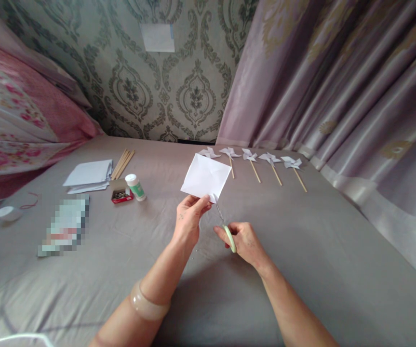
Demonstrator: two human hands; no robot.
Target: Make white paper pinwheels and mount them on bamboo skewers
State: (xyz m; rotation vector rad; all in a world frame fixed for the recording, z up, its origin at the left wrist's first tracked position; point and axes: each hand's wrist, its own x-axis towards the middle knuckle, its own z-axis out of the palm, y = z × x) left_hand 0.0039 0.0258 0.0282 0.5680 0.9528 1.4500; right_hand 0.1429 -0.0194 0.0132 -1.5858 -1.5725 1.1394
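Note:
My left hand (192, 214) pinches a white square of paper (208, 176) by its near edge, thumb on top. The paper is held up above the grey sheet, with faint creases on it. In my right hand (246, 241) is a pair of scissors (230, 238) with pale green handles, fingers closed around them. The blades point away from me and meet the paper's near corner, just right of my left thumb. How far the blades are spread I cannot make out.
Several paper pinwheels (271, 159) on sticks lie in a row at the back right. To the left are stacked paper (88, 174), wooden sticks (123, 164), a red box (122, 193) of small metal pieces, a white-capped bottle (136, 187) and a blurred packet (66, 224).

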